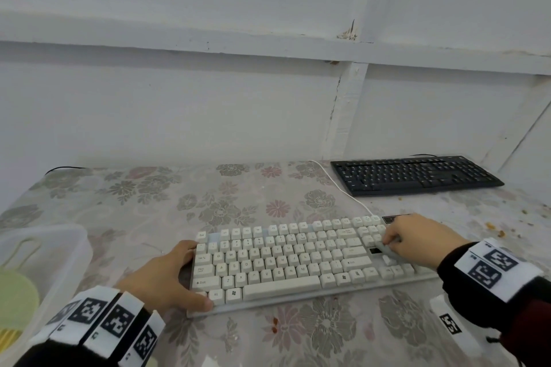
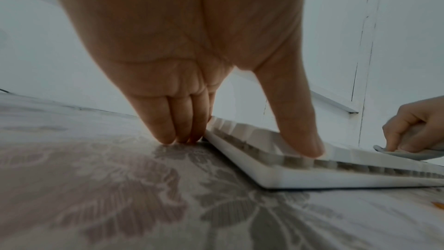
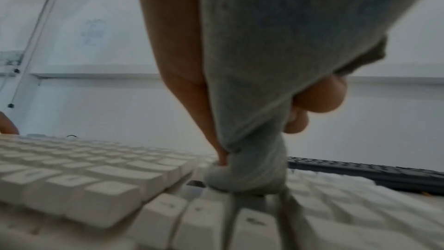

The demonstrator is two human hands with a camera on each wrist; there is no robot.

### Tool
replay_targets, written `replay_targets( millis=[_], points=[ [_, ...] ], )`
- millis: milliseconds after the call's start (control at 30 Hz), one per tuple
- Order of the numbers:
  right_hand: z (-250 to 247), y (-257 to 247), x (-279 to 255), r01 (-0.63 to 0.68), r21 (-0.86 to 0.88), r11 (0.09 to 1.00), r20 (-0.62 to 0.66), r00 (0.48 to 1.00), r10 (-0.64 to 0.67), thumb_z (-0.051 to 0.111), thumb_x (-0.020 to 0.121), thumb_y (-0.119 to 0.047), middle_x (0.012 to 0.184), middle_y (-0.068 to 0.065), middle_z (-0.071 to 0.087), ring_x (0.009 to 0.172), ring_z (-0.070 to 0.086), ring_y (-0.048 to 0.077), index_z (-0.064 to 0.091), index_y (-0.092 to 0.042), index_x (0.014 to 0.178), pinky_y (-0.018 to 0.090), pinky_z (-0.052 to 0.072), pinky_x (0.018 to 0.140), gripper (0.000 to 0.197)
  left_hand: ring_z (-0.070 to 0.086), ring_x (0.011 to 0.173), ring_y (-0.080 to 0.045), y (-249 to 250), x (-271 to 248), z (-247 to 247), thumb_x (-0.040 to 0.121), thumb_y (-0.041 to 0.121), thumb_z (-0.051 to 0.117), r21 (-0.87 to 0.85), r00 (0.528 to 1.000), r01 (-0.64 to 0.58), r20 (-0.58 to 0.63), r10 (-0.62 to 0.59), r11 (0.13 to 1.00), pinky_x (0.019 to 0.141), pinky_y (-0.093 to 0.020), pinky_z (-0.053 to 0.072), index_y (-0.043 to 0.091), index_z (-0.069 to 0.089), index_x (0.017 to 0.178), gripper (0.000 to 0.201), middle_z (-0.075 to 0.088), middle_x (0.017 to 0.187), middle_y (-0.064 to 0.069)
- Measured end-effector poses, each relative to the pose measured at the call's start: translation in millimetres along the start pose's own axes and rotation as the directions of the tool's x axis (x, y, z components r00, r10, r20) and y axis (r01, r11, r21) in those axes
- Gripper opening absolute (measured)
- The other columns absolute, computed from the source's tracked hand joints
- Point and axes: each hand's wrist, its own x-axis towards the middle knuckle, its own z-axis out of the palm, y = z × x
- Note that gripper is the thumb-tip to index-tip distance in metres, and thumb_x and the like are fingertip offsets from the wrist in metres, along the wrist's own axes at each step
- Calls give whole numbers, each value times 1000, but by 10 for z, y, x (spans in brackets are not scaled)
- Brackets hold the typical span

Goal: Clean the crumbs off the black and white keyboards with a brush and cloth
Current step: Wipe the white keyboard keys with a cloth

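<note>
The white keyboard (image 1: 298, 262) lies on the flowered tablecloth in front of me. My left hand (image 1: 198, 277) braces its left end: straight fingers (image 2: 168, 132) stand on the table against the side edge, and the thumb (image 2: 302, 140) presses on the front-left corner keys. My right hand (image 1: 387, 243) grips a bunched grey cloth (image 3: 264, 64) and presses its tip down among the keys at the keyboard's right part, by the arrow keys. The black keyboard (image 1: 417, 174) lies at the back right near the wall, with nothing touching it.
A translucent plastic box (image 1: 59, 247) stands at the left and holds a pale green item (image 1: 15, 301). Crumbs (image 1: 495, 229) are scattered on the table to the right. A white cable (image 1: 343, 188) runs from the white keyboard toward the wall.
</note>
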Motion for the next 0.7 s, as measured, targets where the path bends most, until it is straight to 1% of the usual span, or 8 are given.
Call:
replay_targets(
  millis=[100, 200, 267, 367, 433, 500, 633, 700],
  points=[
    [-36, 74, 7, -14, -20, 1000, -13, 1000, 14, 56, 88, -33, 41, -22, 49, 47, 44, 3, 48, -22, 46, 9, 32, 49, 44, 51, 111, -3, 6, -4, -4, 58, 41, 84, -3, 1000, 6, 5, -6, 1000, 97, -22, 39, 43, 23, 120, 87, 49, 116, 25],
    [-64, 59, 25, -30, -83, 996, 17, 999, 31, 55, 88, -37, 37, -28, 46, 48, 41, -3, 51, -27, 51, 10, 32, 51, 39, 51, 108, -2, 13, -3, -5, 61, 38, 84, -9, 1000, 4, 6, -4, 1000, 92, -19, 37, 42, 23, 121, 86, 48, 112, 27],
    [-87, 38, 29, -64, -121, 991, 16, 998, 66, 55, 88, -39, 53, -21, 54, 61, 52, -2, 60, -31, 62, 15, 38, 58, 27, 49, 105, -1, 25, -3, 1, 62, 36, 84, -5, 1000, 2, -3, -2, 1000, 88, -17, 35, 41, 22, 120, 85, 46, 108, 28],
    [-158, 86, 4, -166, -220, 961, -52, 986, 159, 53, 89, -34, 96, -10, 64, 88, 63, 12, 69, -26, 88, 21, 40, 64, 18, 49, 104, -1, 26, -1, 1, 62, 37, 84, -2, 1000, -1, -9, 1, 1000, 86, -15, 34, 42, 21, 117, 84, 45, 106, 30],
    [-182, 182, -3, -197, -187, 962, -93, 979, 182, 53, 89, -35, 101, -10, 61, 89, 61, 11, 69, -31, 90, 21, 40, 67, 16, 49, 106, -1, 12, 5, 0, 61, 37, 84, -7, 1000, -1, -7, 1, 1000, 88, -16, 35, 42, 22, 118, 84, 45, 106, 29],
    [-175, 214, -23, -156, -97, 983, -106, 984, 145, 53, 88, -34, 94, -14, 55, 85, 57, 8, 68, -36, 86, 19, 39, 68, 16, 50, 108, -1, -2, 14, 3, 60, 37, 85, -16, 1000, -1, -9, 0, 1000, 91, -17, 36, 43, 23, 118, 85, 46, 106, 30],
    [-1, 200, -67, -67, -22, 997, -75, 995, 65, 48, 87, -18, 69, -13, 43, 62, 45, 3, 54, -36, 55, 16, 33, 54, 37, 51, 108, 0, -18, 13, 14, 59, 36, 86, -33, 1000, -13, -18, 12, 999, 90, -18, 37, 43, 24, 119, 86, 47, 105, 33],
    [84, 311, -84, -83, -22, 996, -70, 994, 81, 48, 87, -11, 72, -8, 57, 69, 57, 11, 70, -27, 71, 22, 43, 61, 31, 52, 107, 1, -27, 15, 17, 58, 35, 86, -43, 1000, -16, -21, 15, 999, 89, -17, 38, 43, 26, 118, 86, 48, 106, 33]
  ],
)
